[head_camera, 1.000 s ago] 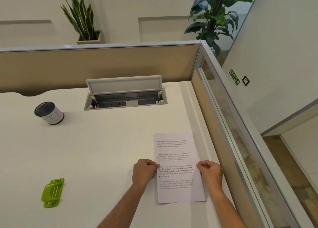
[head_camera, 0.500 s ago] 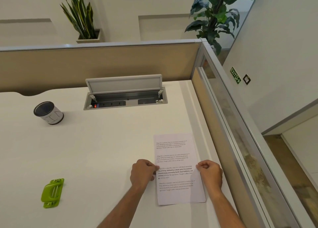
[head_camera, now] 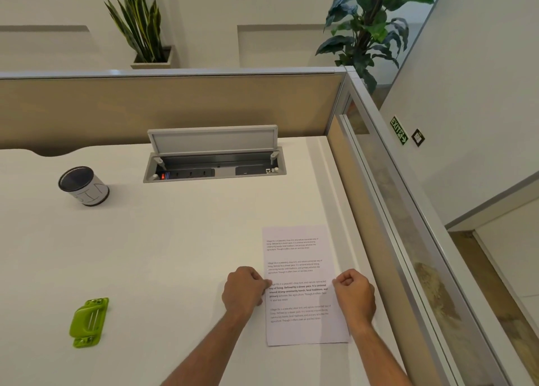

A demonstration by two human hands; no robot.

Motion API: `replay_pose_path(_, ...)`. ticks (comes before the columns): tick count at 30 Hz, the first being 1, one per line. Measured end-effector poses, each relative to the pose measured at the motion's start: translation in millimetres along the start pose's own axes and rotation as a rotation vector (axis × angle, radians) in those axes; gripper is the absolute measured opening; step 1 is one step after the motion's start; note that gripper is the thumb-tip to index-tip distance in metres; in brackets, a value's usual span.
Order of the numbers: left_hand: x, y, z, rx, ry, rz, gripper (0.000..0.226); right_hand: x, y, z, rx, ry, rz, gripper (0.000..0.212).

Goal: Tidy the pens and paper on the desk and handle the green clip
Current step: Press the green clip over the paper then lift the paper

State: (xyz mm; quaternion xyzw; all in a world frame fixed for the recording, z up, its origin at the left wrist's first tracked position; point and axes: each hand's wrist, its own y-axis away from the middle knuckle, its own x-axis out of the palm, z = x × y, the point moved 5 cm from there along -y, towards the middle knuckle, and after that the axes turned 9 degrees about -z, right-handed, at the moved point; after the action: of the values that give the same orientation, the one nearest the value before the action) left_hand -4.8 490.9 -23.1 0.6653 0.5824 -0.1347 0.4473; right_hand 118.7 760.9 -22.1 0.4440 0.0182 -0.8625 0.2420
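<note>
We hold the printed sheet (head_camera: 300, 251) flat on the white desk (head_camera: 175, 239), close to the right partition. Our left hand (head_camera: 243, 291) curls at its left edge and pinches it; our right hand (head_camera: 354, 293) does likewise at the right edge. The green clip (head_camera: 89, 322) lies well apart to the left, and the pen cup (head_camera: 84, 186) stands farther back.
</note>
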Motion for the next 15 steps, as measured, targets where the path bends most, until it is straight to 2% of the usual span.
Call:
replay_pose_path(6, -3.1, 3.3, -0.9, 0.027, -0.001, 0.010, 0.037, -2.4, 3.0, 3.0, -0.001, -0.044, -0.005, 0.022)
replay_pose_path(10, -11.9, 1.9, 0.8, 0.037, 0.034, 0.030, 0.037, -11.7, 9.6, 5.3, -0.005, -0.103, -0.084, 0.023)
replay_pose_path(15, -34.3, 1.2, 16.3, 0.060, 0.061, 0.021, 0.034, -9.4, 35.1, 26.2, -0.094, -0.193, -0.096, 0.024)
